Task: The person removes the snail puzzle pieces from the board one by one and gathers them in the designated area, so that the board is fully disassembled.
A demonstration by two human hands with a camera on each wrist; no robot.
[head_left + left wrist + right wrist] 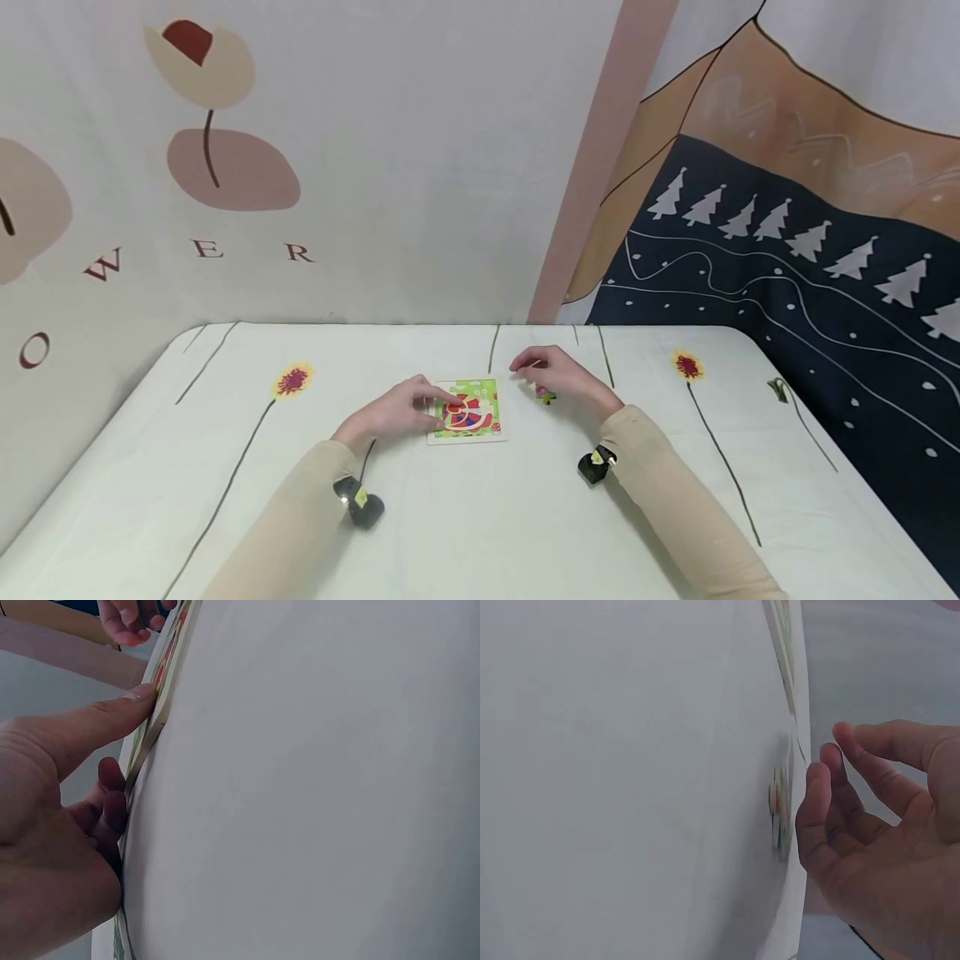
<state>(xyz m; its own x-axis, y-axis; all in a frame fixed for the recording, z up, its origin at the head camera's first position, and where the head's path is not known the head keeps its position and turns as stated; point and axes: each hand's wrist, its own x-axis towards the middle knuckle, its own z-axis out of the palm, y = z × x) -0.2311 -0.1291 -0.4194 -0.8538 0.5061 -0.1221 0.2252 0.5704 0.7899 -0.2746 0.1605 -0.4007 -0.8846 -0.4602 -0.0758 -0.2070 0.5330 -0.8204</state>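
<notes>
A square wooden picture puzzle with a red, white and green picture lies flat on the table. My left hand rests at its left side, the forefinger reaching over the picture. In the left wrist view the straight thumb touches the board's edge, with other fingers bent behind it. My right hand hovers to the right of the board, fingers loosely bent. Thumb and forefinger tips meet in the right wrist view, and no piece shows between them. Beneath that hand lie small colourful puzzle pieces, partly hidden in the head view.
A white cloth with printed flowers covers the table. Behind it hangs a printed curtain; a dark cloth with white trees is at the right. Each wrist wears a small black camera.
</notes>
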